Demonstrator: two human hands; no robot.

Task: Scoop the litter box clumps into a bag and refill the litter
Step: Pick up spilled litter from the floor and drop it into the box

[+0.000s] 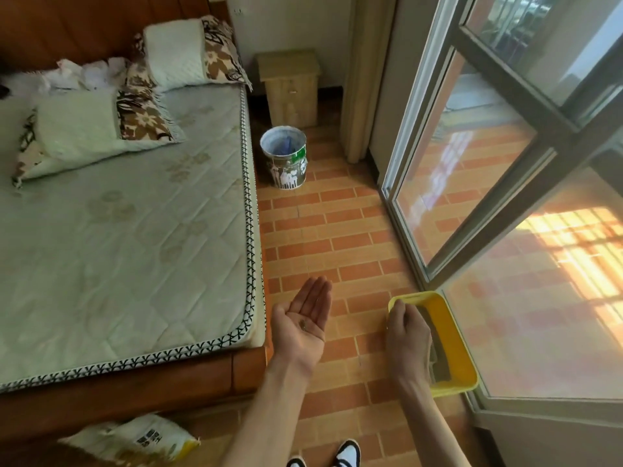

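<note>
We note a bed (128, 230) with a quilted green mattress and two pillows (101, 129) at left. A small wooden cabinet (289, 87) stands in the corner, a glass door (472, 163) at right, over brick-pattern floor tiles (330, 230).

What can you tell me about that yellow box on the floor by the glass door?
The yellow litter box is a shallow rectangular tray, plastic by the look of it, with rounded corners and a turned-out rim. It sits flat on the brick-patterned floor, hard against the glass door's frame. A thin layer of dark grey litter lies inside, mostly along the near side. The right hand reaches over its rim, fingers curled down into it; what they hold is hidden.
</note>
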